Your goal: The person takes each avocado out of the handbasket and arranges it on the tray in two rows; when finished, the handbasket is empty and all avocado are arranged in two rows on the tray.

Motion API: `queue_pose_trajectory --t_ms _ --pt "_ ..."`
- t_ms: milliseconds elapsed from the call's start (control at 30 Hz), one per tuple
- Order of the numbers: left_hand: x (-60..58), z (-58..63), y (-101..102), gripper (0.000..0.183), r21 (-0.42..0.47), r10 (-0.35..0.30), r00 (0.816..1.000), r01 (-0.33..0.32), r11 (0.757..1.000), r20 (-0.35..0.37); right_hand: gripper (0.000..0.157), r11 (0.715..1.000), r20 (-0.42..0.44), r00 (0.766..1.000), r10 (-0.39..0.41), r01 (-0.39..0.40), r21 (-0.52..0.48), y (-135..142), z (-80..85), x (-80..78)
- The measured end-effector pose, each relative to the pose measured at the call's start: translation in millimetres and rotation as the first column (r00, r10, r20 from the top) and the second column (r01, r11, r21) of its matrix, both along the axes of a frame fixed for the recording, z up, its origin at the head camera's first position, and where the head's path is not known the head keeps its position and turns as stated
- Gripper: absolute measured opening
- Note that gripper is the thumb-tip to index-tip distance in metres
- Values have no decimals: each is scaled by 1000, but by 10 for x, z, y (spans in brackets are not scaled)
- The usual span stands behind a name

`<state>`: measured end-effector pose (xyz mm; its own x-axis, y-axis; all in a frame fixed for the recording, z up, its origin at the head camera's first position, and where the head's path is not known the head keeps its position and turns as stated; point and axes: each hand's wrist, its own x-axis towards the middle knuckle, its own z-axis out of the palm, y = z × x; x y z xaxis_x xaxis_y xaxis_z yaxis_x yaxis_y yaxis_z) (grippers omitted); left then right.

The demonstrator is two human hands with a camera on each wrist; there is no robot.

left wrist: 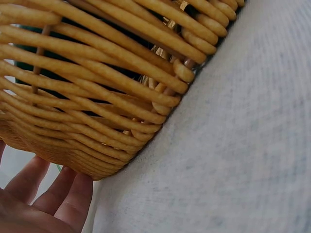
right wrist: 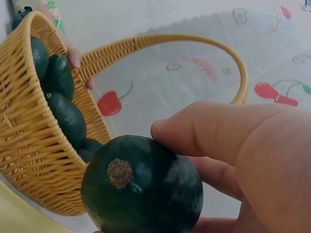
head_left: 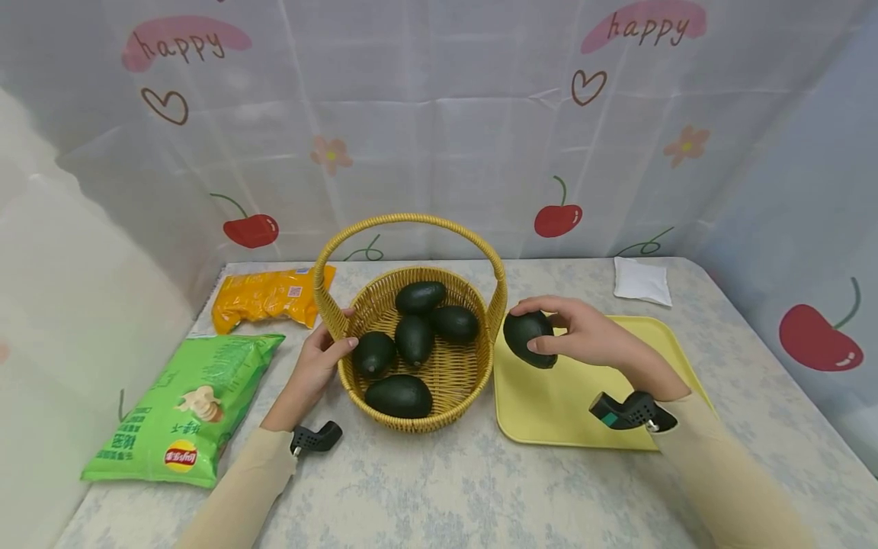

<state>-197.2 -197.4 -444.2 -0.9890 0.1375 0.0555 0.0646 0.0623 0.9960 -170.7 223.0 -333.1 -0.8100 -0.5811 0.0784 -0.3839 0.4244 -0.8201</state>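
Note:
A yellow wicker basket with a tall arched handle stands mid-table, several dark green avocados lying inside. At its left rim, near the handle's foot, my left hand holds on, thumb over the edge. The left wrist view shows fingers against the outside of the weave. My right hand grips one avocado between thumb and fingers, right of the basket and over the left part of a yellow tray. Its brown stem end faces the camera in the right wrist view.
On the left lie a green Lay's chip bag and, behind it, an orange packet. A small white packet rests at the back right, behind the tray. A printed curtain hangs along the table's far edge.

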Motion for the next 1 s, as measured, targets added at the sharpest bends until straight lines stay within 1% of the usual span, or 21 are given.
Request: queue_pose_trajectory --t_ms 233,367,467,567,800,1000 --pt "-14 -3 -5 53 -9 0 1000 0 1000 5 46 996 34 996 -83 81 48 4 -104 -186" --pt "-16 -12 -13 54 -11 -3 1000 3 1000 11 48 988 65 987 -144 139 70 -4 -208 -296" --pt "-13 -17 -15 54 -10 -7 1000 8 1000 20 49 982 75 982 -175 170 79 -7 -301 -363" --pt "-13 -21 -11 54 -7 -8 1000 8 1000 25 49 979 72 978 -194 188 81 -8 -387 -408" --pt "-12 -15 -8 54 -5 -6 1000 6 1000 18 51 975 52 975 -216 212 73 -27 -522 -461" --pt "-7 -3 -10 53 0 -11 1000 11 1000 16 50 972 -6 974 -224 224 67 -72 -654 -506"
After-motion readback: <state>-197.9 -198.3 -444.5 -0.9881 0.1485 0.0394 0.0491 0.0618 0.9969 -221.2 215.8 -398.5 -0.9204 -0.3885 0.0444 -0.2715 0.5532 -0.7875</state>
